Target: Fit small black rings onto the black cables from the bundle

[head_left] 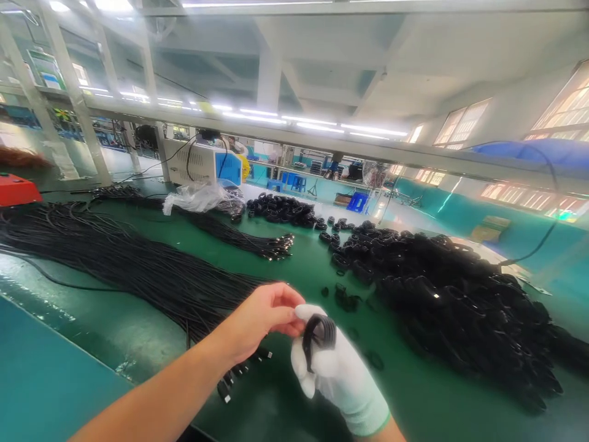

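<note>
My right hand (329, 365), in a white glove, is closed around a small coil of black cable (326, 331). Bare and pinched at the fingertips, my left hand (269, 313) meets the glove's fingertips beside the coil. Whatever lies between the left fingers is hidden. Beneath my left arm, a long bundle of straight black cables (138, 258) runs across the green table (304, 270), with connector ends (225, 393) poking out below the wrist. To the right of the glove lies a large heap of coiled black cables (442, 294).
A second cable bundle (239, 239) with metal ends lies farther back, near a clear plastic bag (196, 197). Behind stand a white and blue box (202, 162) and more small coils (280, 209). A red object (18, 190) sits at left. A metal shelf rail (294, 132) crosses above.
</note>
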Available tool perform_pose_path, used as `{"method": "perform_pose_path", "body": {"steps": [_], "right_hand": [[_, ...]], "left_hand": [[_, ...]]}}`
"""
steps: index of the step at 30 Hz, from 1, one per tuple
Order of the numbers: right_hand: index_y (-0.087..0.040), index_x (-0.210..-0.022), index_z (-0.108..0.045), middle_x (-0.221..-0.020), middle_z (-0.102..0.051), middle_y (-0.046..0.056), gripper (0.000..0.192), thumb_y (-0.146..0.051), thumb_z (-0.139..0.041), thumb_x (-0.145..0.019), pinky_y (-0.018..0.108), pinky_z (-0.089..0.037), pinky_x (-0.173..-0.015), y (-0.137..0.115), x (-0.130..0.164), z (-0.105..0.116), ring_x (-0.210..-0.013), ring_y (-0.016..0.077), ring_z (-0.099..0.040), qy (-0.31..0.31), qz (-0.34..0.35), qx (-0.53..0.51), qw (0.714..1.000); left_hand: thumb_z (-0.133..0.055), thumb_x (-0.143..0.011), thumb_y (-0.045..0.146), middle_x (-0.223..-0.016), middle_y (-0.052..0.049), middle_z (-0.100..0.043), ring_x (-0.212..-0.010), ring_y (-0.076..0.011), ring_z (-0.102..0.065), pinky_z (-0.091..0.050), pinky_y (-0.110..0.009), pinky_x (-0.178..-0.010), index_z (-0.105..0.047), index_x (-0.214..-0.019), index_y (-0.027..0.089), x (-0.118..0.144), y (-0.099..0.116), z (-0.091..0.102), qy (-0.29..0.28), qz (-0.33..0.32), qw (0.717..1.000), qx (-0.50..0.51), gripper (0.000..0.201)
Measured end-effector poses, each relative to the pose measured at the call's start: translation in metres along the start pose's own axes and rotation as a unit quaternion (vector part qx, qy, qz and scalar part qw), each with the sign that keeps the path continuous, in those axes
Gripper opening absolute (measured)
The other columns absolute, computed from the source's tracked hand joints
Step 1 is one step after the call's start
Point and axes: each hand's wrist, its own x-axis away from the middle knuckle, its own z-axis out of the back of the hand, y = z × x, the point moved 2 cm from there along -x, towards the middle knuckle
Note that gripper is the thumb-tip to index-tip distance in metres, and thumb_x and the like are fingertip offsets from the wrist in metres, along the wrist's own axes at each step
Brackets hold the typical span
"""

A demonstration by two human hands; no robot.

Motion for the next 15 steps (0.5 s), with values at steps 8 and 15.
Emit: {"method": "perform_pose_path", "body": {"steps": [8, 15], "right_hand": [[-0.008, -0.089, -0.061, -0.057, -0.061, 0.004, 0.038, -0.037, -0.073, -0.069, 0.019, -0.04, -0.039, 0.007, -0.001, 0.003, -0.043, 0.0108, -0.053, -0.043, -0.083, -0.042, 0.995], [-0.013, -0.102, -0.056, -0.091, -0.063, 0.009, 0.046, -0.055, -0.051, -0.084, 0.023, -0.053, -0.049, 0.013, -0.009, -0.002, -0.064, 0.0137, -0.063, 0.048, -0.139, -0.185, 0.972]], "left_hand": [[-0.054, -0.068, 0.01, -0.091, -0.001, -0.067, -0.091, -0.0217, -0.054, -0.039, -0.033, -0.086, -0.071, -0.089, 0.025, 0.003, 0.013, -0.013, 0.003, -0.199, 0.897, -0.395, 0.031], [-0.057, -0.074, 0.027, -0.1, -0.003, -0.063, -0.087, -0.0198, -0.054, -0.042, -0.028, -0.078, -0.066, -0.106, 0.024, -0.004, 0.012, 0.014, -0.028, -0.091, 0.946, -0.309, 0.033]]}}
